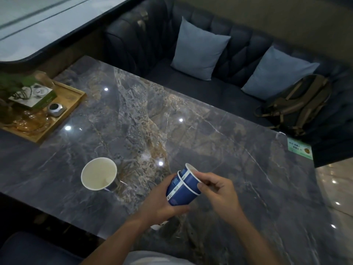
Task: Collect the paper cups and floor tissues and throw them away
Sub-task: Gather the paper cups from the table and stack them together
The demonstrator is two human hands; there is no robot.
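Over the near middle of the dark marble table (191, 119) I hold a stack of blue paper cups (184, 186) with white rims, nested and tilted to the right. My left hand (162, 199) wraps around the lower cups from below. My right hand (219, 188) pinches the rim of the top cup. Another paper cup (99, 173), white inside and empty, stands upright on the table to the left of my hands. No floor tissues are in view.
A wooden tray (63, 109) with a plant, a box and glassware sits at the table's left edge. A dark sofa (210, 88) with two blue cushions and a backpack (298, 104) lies beyond. A green card (299, 151) lies at the right table corner. Shiny floor shows at right.
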